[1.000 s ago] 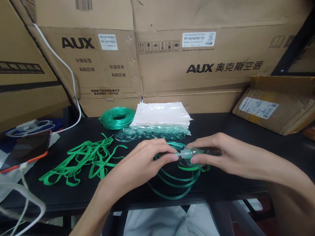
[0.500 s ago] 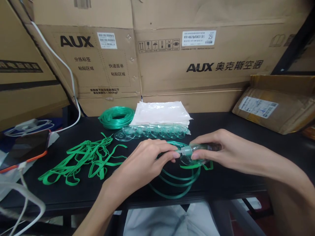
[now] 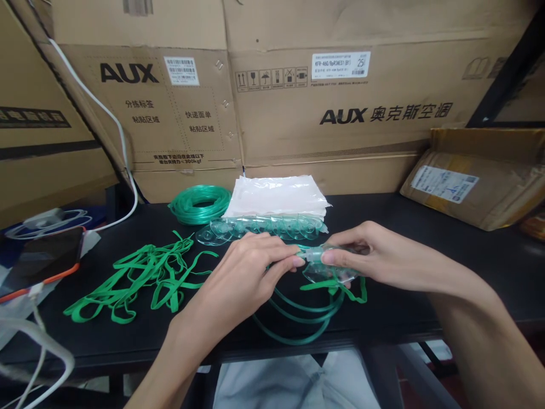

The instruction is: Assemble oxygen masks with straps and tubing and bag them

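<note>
Clear mask [image 3: 326,274] is tilting more into view since half a second ago, right hand [image 3: 364,250] turning with it. Cardboard boxes [image 3: 272,122] are standing behind the black desk [image 3: 395,318]. Left hand [image 3: 255,262] is pinching the pale connector's narrow end; right hand is clamping the mask (fingers partly hidden) over the tubing loops [image 3: 306,321]. Green strap [image 3: 317,285] is hanging beneath. Pale connector [image 3: 314,254] is bridging both hands.

Lg brown printed cardboard wall [image 3: 281,133], 12 o'clock, w/ 2 AUX logos [image 3: 128,72]; blk flat-topped table [image 3: 361,209] below, twd 6; brown taped cardboard carton [image 3: 489,193], approx 3 o'clock.
</note>
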